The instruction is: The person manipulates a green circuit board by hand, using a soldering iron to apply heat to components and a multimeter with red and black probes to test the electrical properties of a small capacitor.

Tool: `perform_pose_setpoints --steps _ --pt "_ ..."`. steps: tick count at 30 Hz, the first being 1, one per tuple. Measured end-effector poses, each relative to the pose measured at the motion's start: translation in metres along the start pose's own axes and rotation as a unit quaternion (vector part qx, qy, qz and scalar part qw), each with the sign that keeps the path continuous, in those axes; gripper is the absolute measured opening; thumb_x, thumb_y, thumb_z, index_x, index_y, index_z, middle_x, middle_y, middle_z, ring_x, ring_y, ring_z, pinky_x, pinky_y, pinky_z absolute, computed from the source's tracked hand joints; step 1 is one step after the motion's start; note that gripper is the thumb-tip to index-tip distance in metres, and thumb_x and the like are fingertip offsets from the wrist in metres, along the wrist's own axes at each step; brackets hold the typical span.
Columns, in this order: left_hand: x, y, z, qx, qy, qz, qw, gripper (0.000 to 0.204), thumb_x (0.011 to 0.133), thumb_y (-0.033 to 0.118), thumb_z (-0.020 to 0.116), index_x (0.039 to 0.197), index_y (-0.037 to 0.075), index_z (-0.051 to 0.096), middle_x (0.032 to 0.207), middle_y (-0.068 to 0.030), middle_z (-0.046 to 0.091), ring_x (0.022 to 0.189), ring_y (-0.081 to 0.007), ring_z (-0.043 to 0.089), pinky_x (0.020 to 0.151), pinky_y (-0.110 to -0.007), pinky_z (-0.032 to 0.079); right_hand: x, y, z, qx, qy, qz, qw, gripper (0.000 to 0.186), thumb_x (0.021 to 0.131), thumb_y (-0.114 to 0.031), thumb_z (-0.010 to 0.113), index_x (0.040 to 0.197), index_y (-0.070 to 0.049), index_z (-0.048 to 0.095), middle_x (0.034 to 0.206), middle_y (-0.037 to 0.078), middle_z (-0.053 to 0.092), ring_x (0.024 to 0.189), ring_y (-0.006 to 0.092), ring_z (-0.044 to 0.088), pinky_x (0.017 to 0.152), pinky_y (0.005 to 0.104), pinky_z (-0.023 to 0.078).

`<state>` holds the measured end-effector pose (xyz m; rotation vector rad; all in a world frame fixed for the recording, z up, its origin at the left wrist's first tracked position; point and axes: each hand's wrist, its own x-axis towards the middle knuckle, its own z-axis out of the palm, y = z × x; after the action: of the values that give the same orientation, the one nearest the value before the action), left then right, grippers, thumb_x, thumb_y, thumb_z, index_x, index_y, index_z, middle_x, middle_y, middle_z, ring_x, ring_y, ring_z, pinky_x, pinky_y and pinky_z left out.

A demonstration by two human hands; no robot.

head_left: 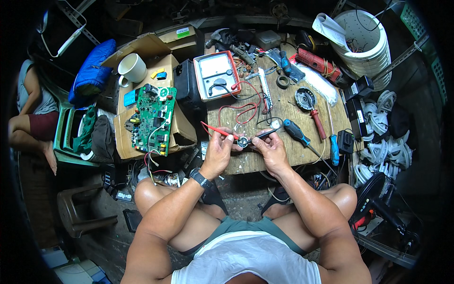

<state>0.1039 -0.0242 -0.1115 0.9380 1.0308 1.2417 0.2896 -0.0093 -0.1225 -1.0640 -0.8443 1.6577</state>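
Above the near edge of the wooden table, my left hand [217, 152] is closed on a red test probe [213, 128]. A black test probe [266, 133] sits in the pinched fingers of my right hand [273, 150]. Both probes point at a small round part [242, 141] between my fingertips; which hand bears it I cannot tell, nor whether the tips touch it. A red lead [239, 107] loops back toward an analog multimeter [216, 75] with a white face and red-orange rim.
A green circuit board [153, 120] and a white mug [132, 69] rest on cardboard at left. Right of my hands lie a blue-handled screwdriver [296, 131], a soldering iron [318, 124] and a red power tool [318, 64]. A white bucket [382, 57] stands far right. Another person [35, 106] sits at far left.
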Motion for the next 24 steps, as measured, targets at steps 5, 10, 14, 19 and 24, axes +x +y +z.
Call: perform_pose_setpoints --steps 5,10,14,19,24 --pt "0.0 -0.001 -0.001 0.005 0.0 -0.004 1.0 0.016 0.106 0.009 0.043 0.12 0.001 0.043 0.112 -0.0129 0.058 0.108 -0.0242 0.066 0.079 -0.03 0.061 0.001 0.0 0.0 0.003 0.0 0.004 1.0 0.024 0.094 -0.006 0.069 0.113 -0.002 0.055 0.103 0.008 0.062 0.097 0.0158 0.064 0.088 0.0326 0.057" --pt "0.001 0.0 -0.001 0.028 0.001 -0.002 1.0 0.018 0.106 0.014 0.048 0.12 0.003 0.045 0.113 -0.0133 0.061 0.092 -0.0175 0.068 0.079 -0.029 0.058 0.001 -0.003 0.001 0.013 -0.007 0.01 1.0 0.023 0.094 -0.006 0.068 0.112 -0.001 0.054 0.101 0.008 0.063 0.094 0.0157 0.065 0.086 0.0322 0.057" --pt "0.003 0.006 -0.002 0.045 -0.012 -0.001 0.999 0.018 0.106 0.014 0.048 0.12 0.002 0.045 0.113 -0.0129 0.061 0.099 -0.0183 0.066 0.078 -0.029 0.058 0.004 -0.01 -0.003 0.014 -0.011 0.039 0.999 0.024 0.094 -0.008 0.069 0.112 -0.002 0.055 0.099 0.008 0.065 0.09 0.0162 0.066 0.085 0.0321 0.057" --pt "0.004 0.011 -0.003 0.041 -0.005 0.003 0.999 0.02 0.105 0.014 0.05 0.121 0.001 0.046 0.115 -0.014 0.061 0.106 -0.0195 0.065 0.081 -0.029 0.059 0.005 -0.017 -0.001 0.039 -0.014 0.025 0.999 0.024 0.094 -0.012 0.071 0.11 -0.003 0.056 0.098 0.008 0.065 0.089 0.0162 0.067 0.084 0.0318 0.057" --pt "0.001 0.01 -0.006 0.006 0.027 -0.01 1.0 0.019 0.105 0.014 0.051 0.119 0.002 0.048 0.116 -0.0114 0.061 0.111 -0.02 0.063 0.088 -0.032 0.058 0.01 -0.013 0.0 0.043 -0.015 0.001 0.999 0.021 0.094 -0.012 0.071 0.106 -0.004 0.056 0.098 0.008 0.065 0.089 0.0155 0.066 0.084 0.0311 0.056"
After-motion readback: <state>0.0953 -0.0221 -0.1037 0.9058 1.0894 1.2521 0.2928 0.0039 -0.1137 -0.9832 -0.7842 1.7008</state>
